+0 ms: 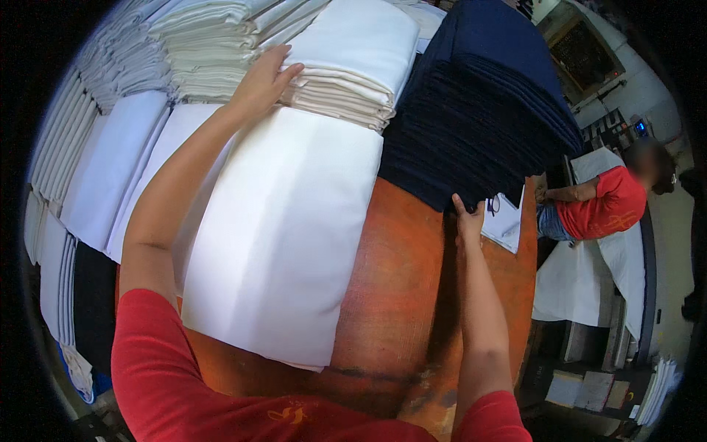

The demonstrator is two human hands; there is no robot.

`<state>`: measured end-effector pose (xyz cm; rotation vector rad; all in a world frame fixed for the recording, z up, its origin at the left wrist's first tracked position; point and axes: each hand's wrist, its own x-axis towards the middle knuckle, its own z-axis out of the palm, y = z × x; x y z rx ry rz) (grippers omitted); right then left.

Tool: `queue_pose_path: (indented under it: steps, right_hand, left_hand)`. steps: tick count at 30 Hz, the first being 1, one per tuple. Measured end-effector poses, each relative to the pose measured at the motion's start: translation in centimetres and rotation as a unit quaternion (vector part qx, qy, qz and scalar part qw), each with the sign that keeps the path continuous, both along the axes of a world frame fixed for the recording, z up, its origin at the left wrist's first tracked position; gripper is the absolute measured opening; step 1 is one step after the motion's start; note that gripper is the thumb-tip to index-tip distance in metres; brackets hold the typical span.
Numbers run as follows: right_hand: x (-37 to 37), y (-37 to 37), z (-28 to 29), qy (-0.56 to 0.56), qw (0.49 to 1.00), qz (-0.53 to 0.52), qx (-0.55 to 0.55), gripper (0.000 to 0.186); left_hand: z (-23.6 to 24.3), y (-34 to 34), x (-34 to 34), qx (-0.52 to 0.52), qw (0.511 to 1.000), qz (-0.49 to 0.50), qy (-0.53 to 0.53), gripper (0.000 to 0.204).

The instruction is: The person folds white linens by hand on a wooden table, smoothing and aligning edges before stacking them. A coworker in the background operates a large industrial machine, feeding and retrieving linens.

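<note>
My left hand (266, 81) reaches to a stack of folded white and cream cloth (346, 74). Its fingers are apart and rest against the left side of the stack. Below it, a long folded white cloth (287, 221) hangs toward me over the table. At the right, my right hand (470, 221) touches the lower edge of a tall stack of folded navy cloth (486, 96). Thumb and finger are spread there; the other fingers are partly hidden. Just beside this hand lie white papers with a pair of glasses (504, 219).
The orange-brown table (394, 258) carries the cloth. More folded pale cloth (206, 51) is piled at the far left, and white bundles (118, 162) sit nearer. A person in a red shirt (604, 202) stands at the right by a white-covered surface (574, 287).
</note>
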<state>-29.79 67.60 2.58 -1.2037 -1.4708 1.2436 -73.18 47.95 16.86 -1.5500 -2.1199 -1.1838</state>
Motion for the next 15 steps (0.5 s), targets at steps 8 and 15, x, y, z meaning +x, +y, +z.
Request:
queue_pose_path:
  steps: [8, 15]
  right_hand:
    - [-5.6, -11.8, 5.7, -0.111, 0.919, 0.034, 0.377, 0.043]
    - [-19.8, -10.6, 13.4, -0.239, 0.780, 0.160, 0.556, 0.056]
  left_hand:
    - [-3.9, -2.5, 0.8, 0.130, 0.990, 0.061, 0.008, 0.043]
    - [-4.4, -2.4, 1.3, 0.069, 0.984, 0.108, -0.121, 0.049]
